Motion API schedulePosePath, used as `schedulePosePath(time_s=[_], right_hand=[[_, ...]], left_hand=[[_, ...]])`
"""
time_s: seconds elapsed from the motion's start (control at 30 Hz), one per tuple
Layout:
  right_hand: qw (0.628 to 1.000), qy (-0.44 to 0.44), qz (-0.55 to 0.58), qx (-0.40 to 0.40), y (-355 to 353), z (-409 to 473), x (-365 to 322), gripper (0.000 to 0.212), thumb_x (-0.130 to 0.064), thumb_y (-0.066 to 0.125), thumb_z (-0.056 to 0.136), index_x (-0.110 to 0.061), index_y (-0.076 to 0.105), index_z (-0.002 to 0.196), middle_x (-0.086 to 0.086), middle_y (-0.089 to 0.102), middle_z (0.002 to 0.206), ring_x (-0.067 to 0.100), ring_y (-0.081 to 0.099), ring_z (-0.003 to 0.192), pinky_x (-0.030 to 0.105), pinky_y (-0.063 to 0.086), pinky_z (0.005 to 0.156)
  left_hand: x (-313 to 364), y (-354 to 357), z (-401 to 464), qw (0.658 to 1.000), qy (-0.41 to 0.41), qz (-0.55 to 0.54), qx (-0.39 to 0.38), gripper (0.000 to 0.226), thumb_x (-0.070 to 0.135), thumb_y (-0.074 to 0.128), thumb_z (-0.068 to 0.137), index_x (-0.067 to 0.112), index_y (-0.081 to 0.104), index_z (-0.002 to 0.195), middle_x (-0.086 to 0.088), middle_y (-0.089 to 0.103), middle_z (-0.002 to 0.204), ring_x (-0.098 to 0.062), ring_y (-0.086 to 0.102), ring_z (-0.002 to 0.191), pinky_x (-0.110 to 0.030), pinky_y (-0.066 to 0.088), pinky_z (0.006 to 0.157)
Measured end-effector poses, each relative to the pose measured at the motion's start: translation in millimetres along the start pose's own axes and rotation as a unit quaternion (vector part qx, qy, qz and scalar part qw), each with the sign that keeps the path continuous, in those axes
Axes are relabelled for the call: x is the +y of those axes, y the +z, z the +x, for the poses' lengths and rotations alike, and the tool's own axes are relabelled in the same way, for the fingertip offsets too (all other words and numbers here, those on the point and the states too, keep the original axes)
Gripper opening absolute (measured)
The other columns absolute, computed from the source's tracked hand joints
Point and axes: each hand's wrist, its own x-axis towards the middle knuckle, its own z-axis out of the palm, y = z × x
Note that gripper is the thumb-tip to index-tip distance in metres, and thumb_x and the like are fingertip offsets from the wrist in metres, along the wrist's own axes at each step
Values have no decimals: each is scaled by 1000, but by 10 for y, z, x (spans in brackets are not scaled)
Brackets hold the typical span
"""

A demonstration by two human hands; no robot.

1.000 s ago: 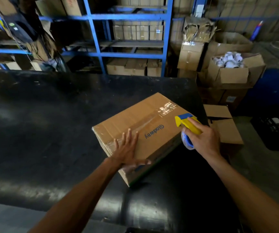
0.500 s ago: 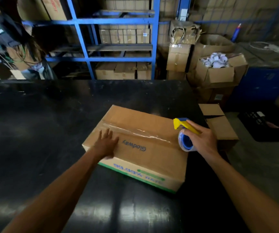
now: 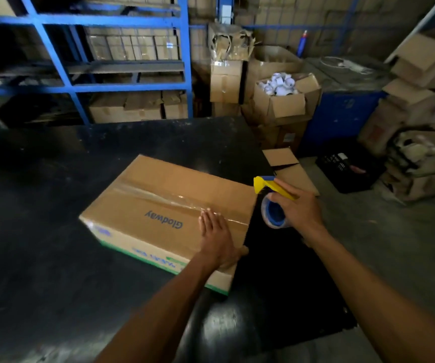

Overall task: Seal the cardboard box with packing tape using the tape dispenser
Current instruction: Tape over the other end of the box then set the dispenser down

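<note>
A closed brown cardboard box (image 3: 164,205) printed "Glodway" lies flat on the black table (image 3: 41,258). A strip of clear tape (image 3: 169,199) runs along its top seam. My left hand (image 3: 217,238) presses flat on the box top near its right end, fingers together, thumb over the edge. My right hand (image 3: 299,210) grips a yellow and blue tape dispenser (image 3: 270,199) just off the box's right end, its blue roll facing me.
Blue metal shelving (image 3: 122,85) with cartons stands behind the table. Beyond the table's right edge are stacked cardboard boxes (image 3: 228,79), an open box of white items (image 3: 279,98), a box with raised flaps (image 3: 287,166) and a black crate (image 3: 350,169) on the floor.
The box has turned so its long side faces me. My left hand slid from the box's left end to its right end. The dispenser stays at the right end.
</note>
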Motion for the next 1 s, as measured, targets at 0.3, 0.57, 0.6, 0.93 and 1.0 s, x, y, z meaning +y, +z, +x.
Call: schedulePosePath(time_s=[0.3, 0.57, 0.6, 0.93, 1.0], right_hand=[[993, -22, 82, -84, 355, -24, -168, 42, -38, 81, 69, -44, 72, 110, -19, 73, 103, 2, 68, 93, 29, 55, 89], [981, -67, 75, -167, 301, -104, -175, 42, -34, 80, 75, -39, 71, 116, -15, 73, 102, 0, 67, 91, 20, 51, 81], [980, -69, 78, -169, 263, -103, -157, 41, -34, 80, 75, -39, 71, 115, -15, 73, 102, 1, 67, 92, 20, 51, 81], [951, -201, 73, -223, -91, -146, 75, 41, -40, 78, 80, -42, 68, 120, -9, 72, 100, 8, 69, 89, 36, 58, 84], [931, -300, 57, -200, -144, -184, 169, 46, -46, 73, 81, -42, 65, 126, 1, 66, 93, 18, 65, 77, 40, 56, 68]], left_hand=[[-1177, -211, -299, 979, 153, 98, -96, 125, 57, 74, 75, 18, -14, 155, -8, -19, 164, -30, -16, 150, -63, -5, 118], [-896, -60, -347, 985, 147, 79, -52, 71, 47, 48, 99, 41, 6, 156, -8, -13, 165, -52, -20, 143, -65, -6, 117], [-891, -80, -348, 984, 149, 80, -53, 72, 45, 49, 99, 40, 6, 156, -8, -14, 165, -52, -20, 143, -63, -6, 118], [-252, -233, -682, 916, -55, -395, 38, 53, 28, 60, 97, 23, 44, 147, -5, 40, 155, -23, 38, 141, -31, 33, 112], [14, -332, -752, 766, -140, -620, 98, 45, 44, 52, 99, 16, 60, 134, -7, 61, 136, -19, 58, 123, -28, 42, 103]])
